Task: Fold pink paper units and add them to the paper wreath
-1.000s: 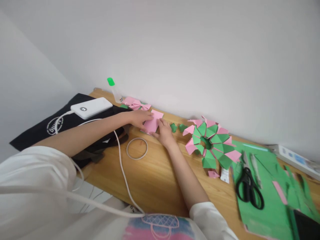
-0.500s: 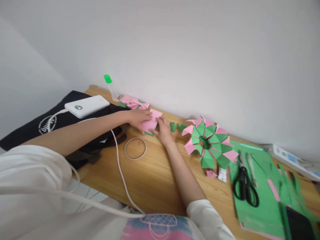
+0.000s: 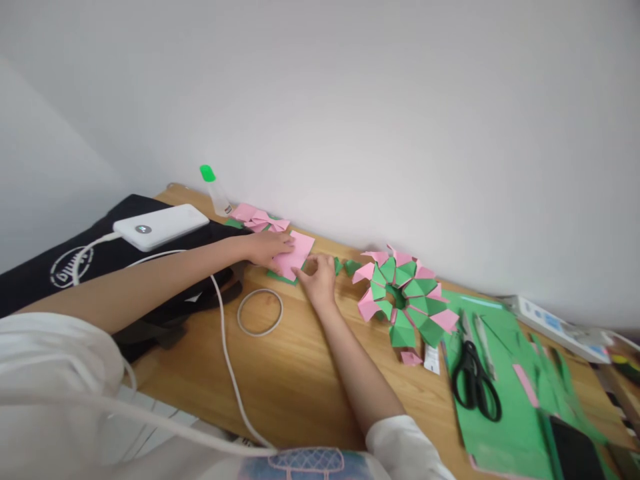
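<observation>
A pink paper point(image 3: 300, 251) lies on the table over a green sheet point(image 3: 287, 279), whose edge shows below it. My left hand point(image 3: 269, 249) rests on the left part of the pink paper with its fingers spread. At the paper's lower right corner is my right hand point(image 3: 317, 276), thumb and forefinger bent near the edge; whether they grip it I cannot tell. Small green folded pieces point(image 3: 352, 267) sit just right of that hand. Behind my left hand lie folded pink pieces point(image 3: 265, 220). A ring of green and pink folded units point(image 3: 418, 288) stands to the right.
Black scissors point(image 3: 475, 380) lie on a green sheet point(image 3: 500, 427) at right, by a phone point(image 3: 573, 447) and a power strip point(image 3: 555, 327). At left are a black bag point(image 3: 30, 280), a white power bank point(image 3: 163, 225), a green-capped bottle point(image 3: 217, 195) and a cable loop point(image 3: 260, 312).
The view has shifted, so the table's things appear further left and lower. My right hand's fingers have drawn back from the pink paper's right side towards its lower corner.
</observation>
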`<state>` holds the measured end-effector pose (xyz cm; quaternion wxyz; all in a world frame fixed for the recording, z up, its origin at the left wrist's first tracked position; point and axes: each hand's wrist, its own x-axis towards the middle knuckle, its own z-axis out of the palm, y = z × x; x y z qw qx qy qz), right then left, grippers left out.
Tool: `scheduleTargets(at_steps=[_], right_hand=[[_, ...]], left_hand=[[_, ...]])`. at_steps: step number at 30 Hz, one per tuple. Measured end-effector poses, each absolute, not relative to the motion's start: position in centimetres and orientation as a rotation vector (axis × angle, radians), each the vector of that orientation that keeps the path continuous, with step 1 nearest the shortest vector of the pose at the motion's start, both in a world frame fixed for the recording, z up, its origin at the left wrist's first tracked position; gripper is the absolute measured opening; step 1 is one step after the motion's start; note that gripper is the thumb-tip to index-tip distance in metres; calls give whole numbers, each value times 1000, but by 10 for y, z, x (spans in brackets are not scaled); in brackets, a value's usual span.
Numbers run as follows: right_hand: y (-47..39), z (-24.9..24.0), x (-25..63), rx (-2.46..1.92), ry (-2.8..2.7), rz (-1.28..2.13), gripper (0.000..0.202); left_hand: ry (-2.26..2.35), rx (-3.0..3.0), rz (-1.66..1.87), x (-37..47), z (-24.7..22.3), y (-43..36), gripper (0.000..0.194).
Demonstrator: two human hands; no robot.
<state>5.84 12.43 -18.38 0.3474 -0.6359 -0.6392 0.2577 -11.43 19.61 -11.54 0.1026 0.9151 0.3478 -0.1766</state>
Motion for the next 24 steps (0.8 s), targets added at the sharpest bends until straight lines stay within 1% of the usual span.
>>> scheduleTargets(at_steps=[4, 9, 11, 14, 17, 24], right_hand=[[123, -176, 62, -1662, -1607, 895, 32], [120, -171, 60, -1655, -1506, 1308, 33], [120, -172, 59, -1647, -1451, 1475, 35], [119, -173, 59, -1633, -1375, 1660, 35], [119, -172, 61, -1611, -1314, 1764, 35], [118, -169, 57, -1612, -1214, 1800, 35]], left_hand=[[1032, 2697, -514, -114, -113, 195, 63], [1049, 2676, -507, -113, -110, 194, 66], [1062, 2663, -505, -112, -110, 193, 71], [1068, 2638, -505, -110, -108, 192, 84], [1066, 2617, -505, -108, -107, 192, 93], [1075, 2591, -489, -108, -109, 195, 98]])
